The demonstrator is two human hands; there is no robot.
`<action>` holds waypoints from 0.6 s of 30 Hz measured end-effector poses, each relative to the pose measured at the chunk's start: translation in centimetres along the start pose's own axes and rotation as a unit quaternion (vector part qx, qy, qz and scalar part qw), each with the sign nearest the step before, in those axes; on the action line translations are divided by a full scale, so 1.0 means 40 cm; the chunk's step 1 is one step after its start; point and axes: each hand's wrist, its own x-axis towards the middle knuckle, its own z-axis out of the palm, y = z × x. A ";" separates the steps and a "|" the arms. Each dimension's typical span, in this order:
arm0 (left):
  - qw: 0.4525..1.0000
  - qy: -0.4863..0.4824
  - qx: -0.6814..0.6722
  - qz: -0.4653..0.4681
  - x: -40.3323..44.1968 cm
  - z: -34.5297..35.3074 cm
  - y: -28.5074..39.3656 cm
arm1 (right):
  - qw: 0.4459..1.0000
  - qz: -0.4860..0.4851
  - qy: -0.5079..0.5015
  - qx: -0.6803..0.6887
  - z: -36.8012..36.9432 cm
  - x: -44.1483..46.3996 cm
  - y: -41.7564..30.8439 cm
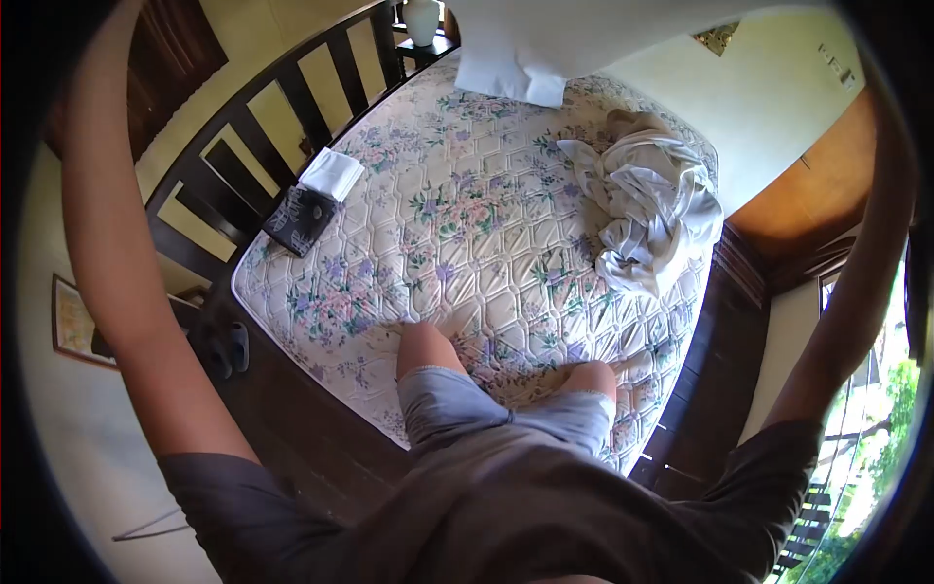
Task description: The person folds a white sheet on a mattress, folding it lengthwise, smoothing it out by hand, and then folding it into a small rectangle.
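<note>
The sheet [584,39] hung ahead of me, beyond my knees [425,350] and over the far part of the mattress [467,253], between my raised left arm [136,263] and right arm [856,292]. What showed of it ran crosswise, reaching more toward the right arm; its top was cut off, so I couldn't tell its full length or which hand was nearer. One corner drooped near the crumpled bundle [662,204], though I couldn't tell if it touched the mattress. My left hand and right hand were out of view: how wide each was, or what it held, I couldn't tell.
</note>
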 end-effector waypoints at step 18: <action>0.873 -0.025 -0.058 -0.484 -1.602 0.137 -0.330 | 0.860 0.401 0.316 0.025 -0.016 -1.499 0.582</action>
